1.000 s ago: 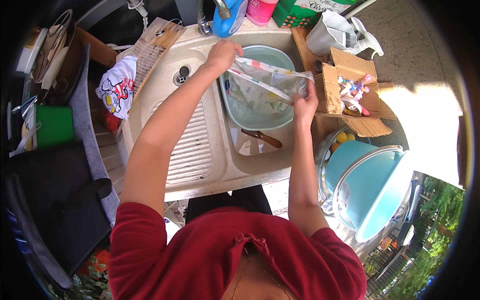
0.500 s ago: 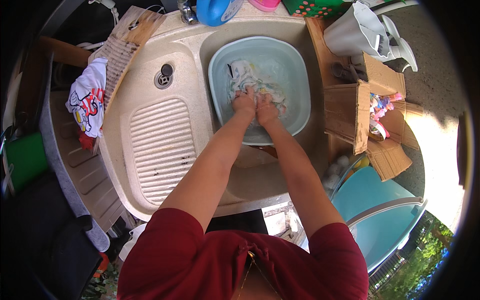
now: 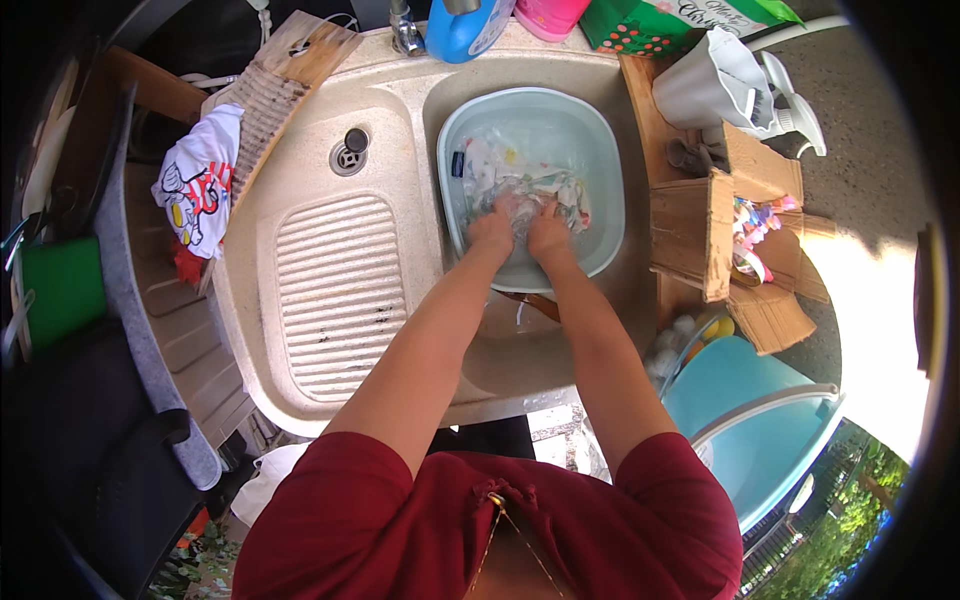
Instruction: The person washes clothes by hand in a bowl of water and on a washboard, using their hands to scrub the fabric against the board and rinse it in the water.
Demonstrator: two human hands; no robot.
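A pale blue plastic basin point(image 3: 613, 150) of water sits in the right bowl of a beige sink point(image 3: 395, 125). In it lies a wet white cloth point(image 3: 485, 168) with coloured print and a small dark patch at its left. My left hand point(image 3: 491, 229) is closed on the near left part of the cloth, partly in the water. Close beside it on the right, my right hand point(image 3: 547, 231) grips the near right part. Bunched cloth and splashing water between them hide most of the fingertips.
A wooden washboard point(image 3: 270, 95) and a printed white cloth point(image 3: 203, 180) lie left of the ribbed drainboard point(image 3: 340, 295). Behind stand a blue bottle point(image 3: 470, 35) and a tap point(image 3: 405, 30). To the right are a cardboard box point(image 3: 690, 230), a white pitcher point(image 3: 695, 85) and a turquoise bucket point(image 3: 745, 420).
My hands have moved slightly apart, and the cloth between them is spread wider, with water splashing. The whole view has shifted a little, so the sink appears lower and further right.
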